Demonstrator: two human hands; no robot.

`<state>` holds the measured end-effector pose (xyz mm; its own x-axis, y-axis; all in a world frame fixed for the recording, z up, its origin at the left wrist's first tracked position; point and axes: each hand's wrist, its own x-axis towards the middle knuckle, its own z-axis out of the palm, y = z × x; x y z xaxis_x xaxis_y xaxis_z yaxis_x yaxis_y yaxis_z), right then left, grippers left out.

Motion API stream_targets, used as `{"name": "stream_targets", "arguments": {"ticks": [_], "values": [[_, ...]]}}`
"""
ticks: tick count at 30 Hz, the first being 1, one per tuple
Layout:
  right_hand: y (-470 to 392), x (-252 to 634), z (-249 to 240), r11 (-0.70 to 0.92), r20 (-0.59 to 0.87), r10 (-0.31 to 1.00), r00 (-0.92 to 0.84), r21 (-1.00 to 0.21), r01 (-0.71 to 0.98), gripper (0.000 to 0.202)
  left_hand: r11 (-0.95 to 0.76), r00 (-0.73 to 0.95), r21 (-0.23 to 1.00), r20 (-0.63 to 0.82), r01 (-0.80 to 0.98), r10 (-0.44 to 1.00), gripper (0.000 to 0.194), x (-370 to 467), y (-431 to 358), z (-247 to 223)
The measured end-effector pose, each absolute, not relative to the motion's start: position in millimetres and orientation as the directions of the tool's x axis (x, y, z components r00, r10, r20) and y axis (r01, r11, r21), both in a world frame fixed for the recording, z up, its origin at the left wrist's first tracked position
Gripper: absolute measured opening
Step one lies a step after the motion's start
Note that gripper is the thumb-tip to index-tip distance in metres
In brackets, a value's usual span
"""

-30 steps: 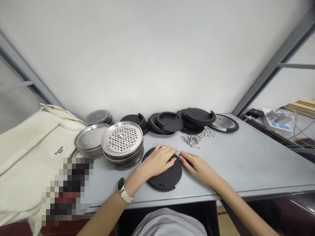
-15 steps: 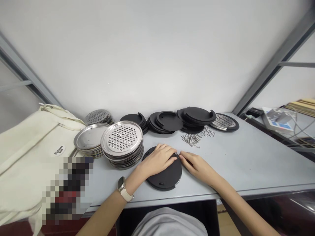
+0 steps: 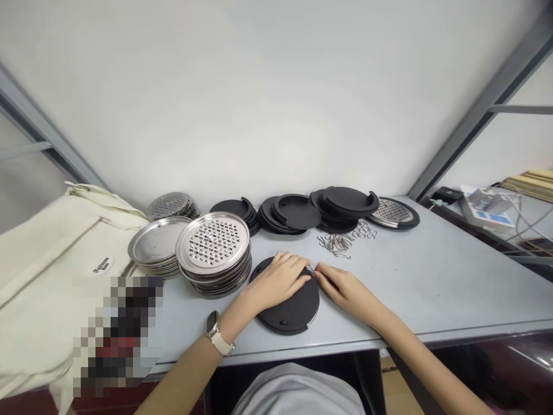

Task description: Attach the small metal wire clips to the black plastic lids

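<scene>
A round black plastic holder (image 3: 287, 311) lies flat near the table's front edge, with a thin strip of metal showing along its right rim. My left hand (image 3: 280, 279) rests over its top and grips it, fingertips at the upper right rim and thumb on the surface. Right at that rim, my right hand (image 3: 337, 285) has thumb and forefinger pinched together on a thin metal piece (image 3: 310, 269). Most of that piece is hidden by the fingers, so its full shape cannot be made out.
Left of the holder stand stacked perforated grater discs (image 3: 213, 245) and plain metal discs (image 3: 158, 239). Along the wall are several black holders (image 3: 298, 212) and a holder with a grater disc (image 3: 393, 212). Small metal hooks (image 3: 337, 245) lie loose. Cream fabric (image 3: 52, 259) covers the left end.
Both hands stay almost where they were on the holder. Slightly more of the thin metal piece shows between the fingertips, and the view has shifted a little.
</scene>
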<state>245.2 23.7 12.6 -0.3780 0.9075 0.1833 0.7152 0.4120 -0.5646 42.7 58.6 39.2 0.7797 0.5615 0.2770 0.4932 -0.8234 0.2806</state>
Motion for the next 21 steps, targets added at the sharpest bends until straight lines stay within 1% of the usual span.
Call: {"name": "stream_targets", "arguments": {"ticks": [6,21], "values": [[22.7,244.5,14.2,0.414,0.192,0.907,-0.375,-0.57,0.709,0.022,-0.831,0.787,0.268,0.278,0.487,0.551,0.025,42.7,58.1,39.6],[23.2,244.5,14.7,0.423,0.192,0.902,-0.387,-0.578,0.698,0.021,-0.831,0.783,0.294,0.294,0.472,0.549,0.029,42.0,58.8,38.8]]}}
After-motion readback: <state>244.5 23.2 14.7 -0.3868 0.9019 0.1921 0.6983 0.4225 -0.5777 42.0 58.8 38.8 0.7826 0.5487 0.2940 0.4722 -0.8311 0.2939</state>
